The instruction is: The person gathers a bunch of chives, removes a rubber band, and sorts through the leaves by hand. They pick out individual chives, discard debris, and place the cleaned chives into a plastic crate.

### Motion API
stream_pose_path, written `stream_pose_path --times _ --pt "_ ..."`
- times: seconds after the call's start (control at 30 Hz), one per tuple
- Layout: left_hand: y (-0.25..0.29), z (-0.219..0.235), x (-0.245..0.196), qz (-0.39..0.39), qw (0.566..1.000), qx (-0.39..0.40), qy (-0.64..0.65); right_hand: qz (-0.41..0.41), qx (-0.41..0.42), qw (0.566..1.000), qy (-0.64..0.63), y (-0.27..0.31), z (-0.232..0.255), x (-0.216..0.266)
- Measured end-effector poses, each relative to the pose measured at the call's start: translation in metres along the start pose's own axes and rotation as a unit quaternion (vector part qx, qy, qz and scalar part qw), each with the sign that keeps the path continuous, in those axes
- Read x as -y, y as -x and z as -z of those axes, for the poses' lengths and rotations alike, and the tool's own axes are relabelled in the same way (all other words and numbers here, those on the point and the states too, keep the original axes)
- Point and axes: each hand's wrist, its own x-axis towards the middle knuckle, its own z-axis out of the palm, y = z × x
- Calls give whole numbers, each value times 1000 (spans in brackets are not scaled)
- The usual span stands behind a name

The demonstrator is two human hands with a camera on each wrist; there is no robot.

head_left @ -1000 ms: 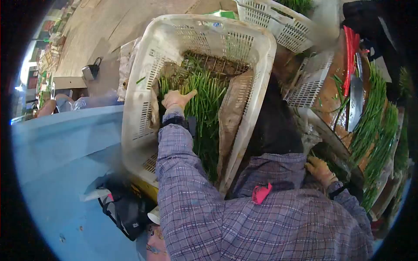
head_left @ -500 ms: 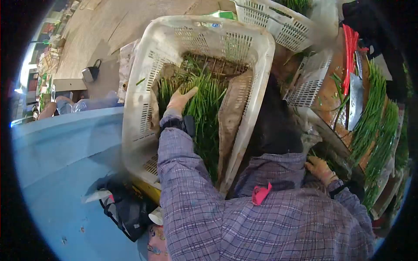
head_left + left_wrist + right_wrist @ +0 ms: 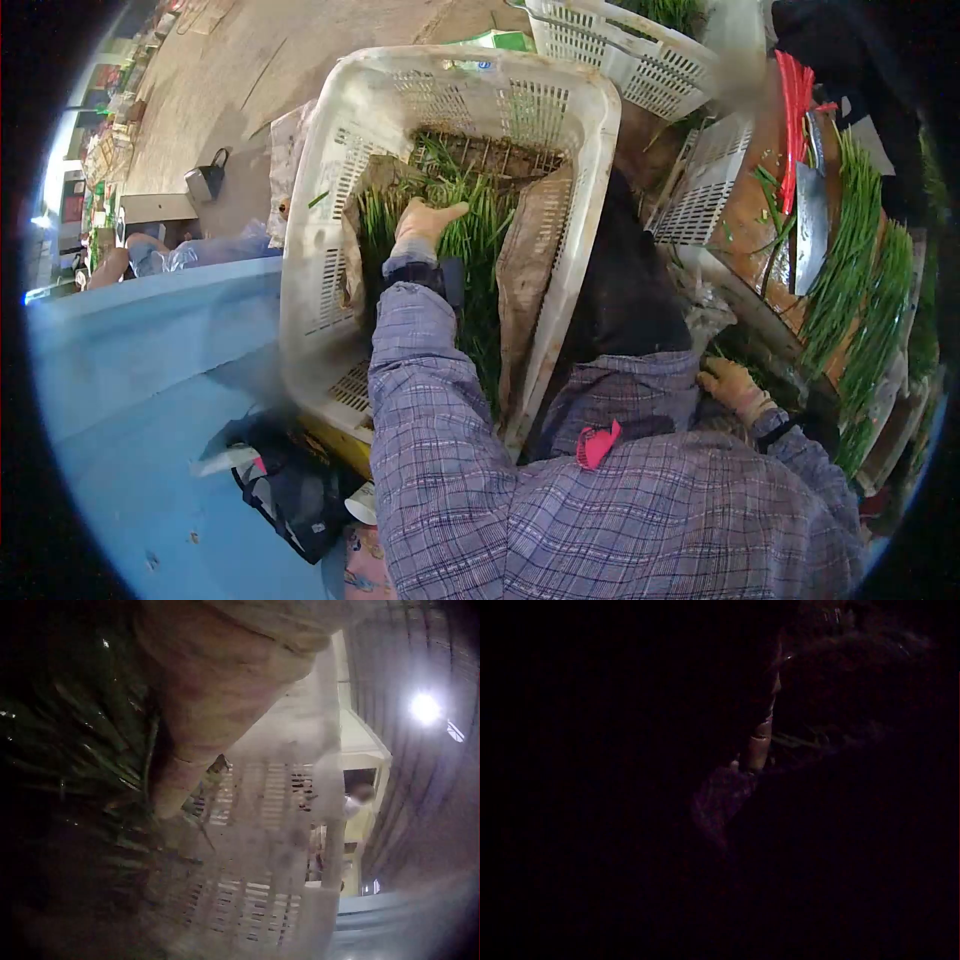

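My left hand point(image 3: 425, 222) lies on long green stalks point(image 3: 478, 225) inside a white plastic crate point(image 3: 300, 240). Its thumb sticks out to the right, while the other fingers are partly hidden. In the left wrist view the hand point(image 3: 225, 682) reaches down beside dark green leaves point(image 3: 97, 742), with the slotted crate wall point(image 3: 247, 847) behind. Brown lining point(image 3: 535, 245) stands along the crate's right side. My right hand point(image 3: 737, 388) rests beside my thigh, fingers loosely bent, with nothing visible in it. The right wrist view is nearly black; only part of a finger point(image 3: 759, 746) shows.
At the right, a knife point(image 3: 811, 225), red ties point(image 3: 793, 120) and bundled green stalks point(image 3: 845, 260) lie on a brown surface. More white crates point(image 3: 620, 60) stand behind. A blue wall point(image 3: 150, 350) and a black bag point(image 3: 290, 500) are at the left.
My left hand has shifted right and slightly turned over the stalks, its thumb still extended. The right hand stays beside the thigh. The head view has shifted a little.
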Motion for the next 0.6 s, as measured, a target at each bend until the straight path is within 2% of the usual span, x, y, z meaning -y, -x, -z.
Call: stream_pose_path --times 0.07,0.17,0.2,0.33,0.37,0.4,0.43,0.5,0.57,0.6 --pt "18 -2 -18 12 996 -50 -75 -3 -20 1000 -15 4 2 9" --pt "5 -12 -14 -27 998 -29 -57 -4 -30 999 -18 3 1 -1" --pt "-3 -20 -5 -72 996 -43 -20 -2 -17 1000 -11 3 0 -4" --pt "-12 -28 21 -106 992 -70 25 5 -31 999 -24 7 3 4" --pt "-30 -37 44 -132 981 -90 108 -5 -43 999 -17 7 0 1" --pt "-30 -36 49 -158 963 -110 189 -16 -55 998 -9 8 -2 0" --pt "-31 -34 55 -159 963 -112 189 -14 -56 998 -10 7 1 1" --pt "6 -9 48 -148 956 -114 224 -43 1 999 -14 7 10 7" --pt "43 15 35 -167 956 -123 208 -39 -15 999 -26 11 14 15" --pt "56 23 32 -178 946 -86 256 -38 -30 998 -38 13 14 17"
